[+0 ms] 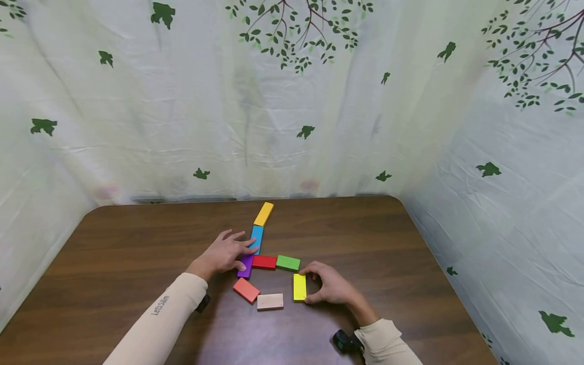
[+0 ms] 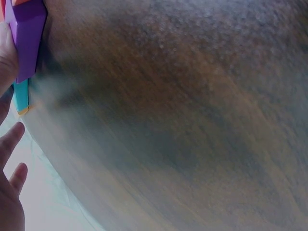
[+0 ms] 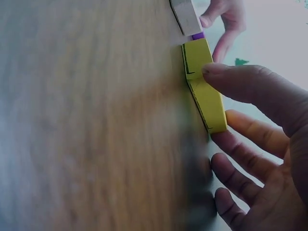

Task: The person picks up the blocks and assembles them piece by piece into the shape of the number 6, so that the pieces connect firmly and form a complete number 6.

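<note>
At the lower right of the arrangement, my right hand [image 1: 333, 286] pinches a yellow block [image 1: 299, 288] end to end, index finger at the far end and thumb at the near end. In the right wrist view the thumb [image 3: 250, 84] lies against the yellow block [image 3: 209, 98]. My left hand [image 1: 225, 253] reaches over a purple block [image 1: 245, 268] and a blue block [image 1: 257, 237], its fingers spread and fairly straight. Its thumb touches the purple block [image 2: 30, 36] in the left wrist view. A red block [image 1: 264, 262] and a green block [image 1: 288, 262] run right from the purple one.
An orange-yellow block [image 1: 263, 214] continues beyond the blue one. Nearer lie a coral block [image 1: 246, 290] and a pale pink block [image 1: 270, 302]. All are on a brown wooden table [image 1: 137, 243], with a leaf-printed white curtain [image 1: 219, 111] behind and at the sides.
</note>
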`<action>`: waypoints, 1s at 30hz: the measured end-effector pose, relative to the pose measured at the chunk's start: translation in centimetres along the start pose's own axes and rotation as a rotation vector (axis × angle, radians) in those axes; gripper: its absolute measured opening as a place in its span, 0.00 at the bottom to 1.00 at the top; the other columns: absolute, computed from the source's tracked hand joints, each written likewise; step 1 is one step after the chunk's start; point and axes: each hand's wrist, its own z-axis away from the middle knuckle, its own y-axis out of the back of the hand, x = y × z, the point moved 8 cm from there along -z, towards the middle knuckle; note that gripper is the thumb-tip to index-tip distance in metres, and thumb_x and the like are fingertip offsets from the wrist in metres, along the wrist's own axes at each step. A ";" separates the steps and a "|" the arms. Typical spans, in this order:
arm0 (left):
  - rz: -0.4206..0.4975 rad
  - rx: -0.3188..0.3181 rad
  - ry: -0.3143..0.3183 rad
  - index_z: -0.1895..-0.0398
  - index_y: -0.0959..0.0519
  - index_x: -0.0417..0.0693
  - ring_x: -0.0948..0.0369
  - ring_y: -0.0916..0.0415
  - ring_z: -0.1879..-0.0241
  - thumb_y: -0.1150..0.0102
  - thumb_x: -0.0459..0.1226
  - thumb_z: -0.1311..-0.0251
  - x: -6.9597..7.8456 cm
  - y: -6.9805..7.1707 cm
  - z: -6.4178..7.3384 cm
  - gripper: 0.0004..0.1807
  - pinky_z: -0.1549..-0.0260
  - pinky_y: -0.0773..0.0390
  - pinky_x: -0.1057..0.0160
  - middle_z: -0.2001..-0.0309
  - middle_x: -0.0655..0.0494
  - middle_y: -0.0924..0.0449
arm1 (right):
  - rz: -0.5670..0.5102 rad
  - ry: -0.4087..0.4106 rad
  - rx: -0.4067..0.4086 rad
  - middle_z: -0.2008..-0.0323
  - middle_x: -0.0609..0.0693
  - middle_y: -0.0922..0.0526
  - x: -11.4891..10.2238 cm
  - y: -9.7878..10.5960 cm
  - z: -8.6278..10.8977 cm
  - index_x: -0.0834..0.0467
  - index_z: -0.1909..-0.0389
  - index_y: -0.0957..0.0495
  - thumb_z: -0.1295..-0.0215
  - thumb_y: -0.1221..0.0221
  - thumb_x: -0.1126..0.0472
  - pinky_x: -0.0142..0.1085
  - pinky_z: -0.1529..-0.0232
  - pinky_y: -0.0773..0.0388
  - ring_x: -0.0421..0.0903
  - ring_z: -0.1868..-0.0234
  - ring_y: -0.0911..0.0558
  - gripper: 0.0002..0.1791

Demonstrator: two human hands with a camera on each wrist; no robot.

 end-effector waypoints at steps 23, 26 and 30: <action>-0.011 -0.003 0.017 0.34 0.30 0.53 0.39 0.47 0.30 0.33 0.50 0.47 -0.2 -0.1 0.0 0.36 0.35 0.55 0.33 0.31 0.50 0.35 | 0.006 -0.012 0.009 0.55 0.46 0.22 -1.3 -1.0 -1.0 0.58 0.49 0.20 0.58 0.23 0.58 0.31 0.57 0.27 0.43 0.60 0.26 0.31; -0.004 0.003 0.012 0.34 0.30 0.53 0.39 0.47 0.30 0.33 0.50 0.47 -0.2 -0.1 0.0 0.36 0.35 0.55 0.33 0.31 0.50 0.35 | 0.018 -0.021 0.014 0.56 0.46 0.22 -1.4 -1.0 -1.0 0.58 0.49 0.19 0.58 0.23 0.57 0.31 0.58 0.27 0.42 0.60 0.26 0.31; 0.001 0.009 0.012 0.33 0.30 0.53 0.39 0.48 0.30 0.33 0.49 0.47 -0.2 -0.2 -0.1 0.36 0.35 0.55 0.33 0.31 0.50 0.35 | 0.058 -0.039 0.008 0.57 0.44 0.24 -1.3 -1.1 -1.1 0.56 0.49 0.18 0.57 0.24 0.54 0.34 0.55 0.28 0.42 0.57 0.27 0.30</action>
